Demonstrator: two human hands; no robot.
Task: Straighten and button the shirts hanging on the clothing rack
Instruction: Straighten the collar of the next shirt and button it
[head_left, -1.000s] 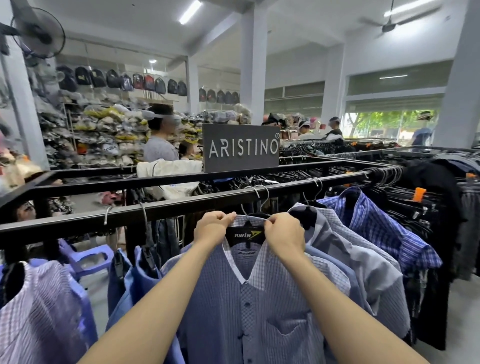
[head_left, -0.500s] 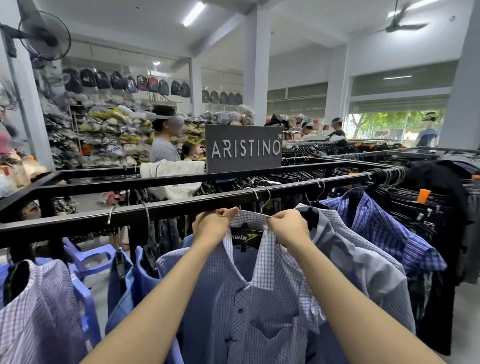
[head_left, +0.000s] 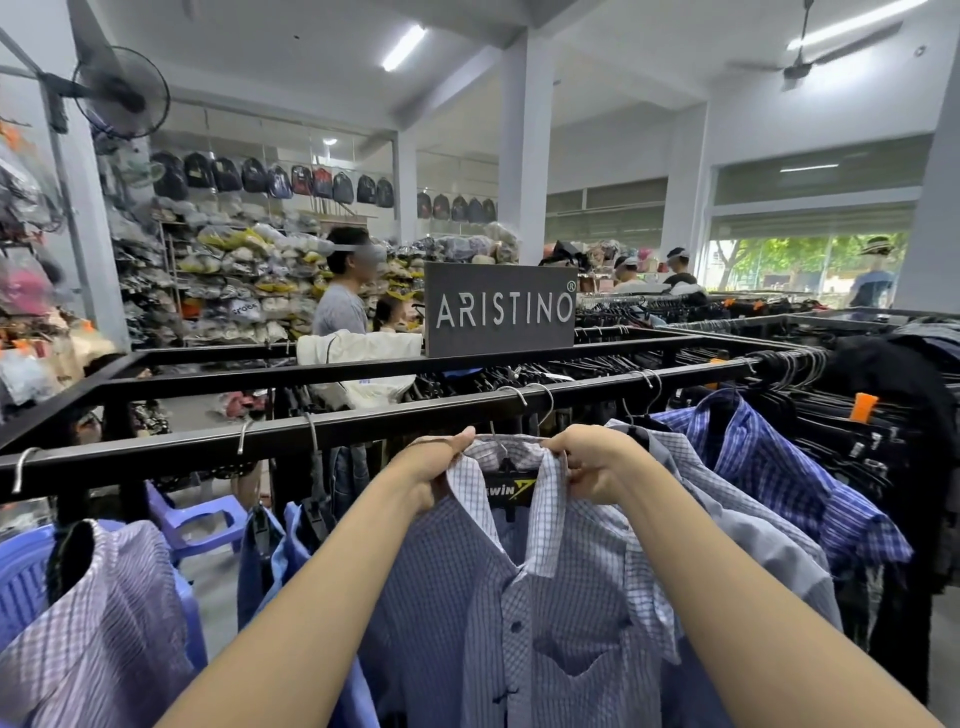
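Observation:
A blue-and-white checked shirt (head_left: 550, 613) hangs on a black hanger from the black clothing rack bar (head_left: 363, 423), straight in front of me. My left hand (head_left: 434, 467) grips the left side of its raised collar. My right hand (head_left: 592, 462) pinches the right collar side, which stands upright. The hanger's black label with yellow lettering shows between the two hands. Dark buttons run down the shirt's front, and the placket below the collar gapes open.
More shirts hang on the same bar: a lilac striped one (head_left: 98, 623) at left, a grey one (head_left: 737, 525) and a dark blue plaid one (head_left: 769, 462) at right. An ARISTINO sign (head_left: 501, 309) stands on the rack. People stand behind it. A purple plastic chair (head_left: 202, 519) sits below left.
Both hands lifted the collar from folded down to standing upright and moved slightly apart. The camera drew a little closer to the shirt.

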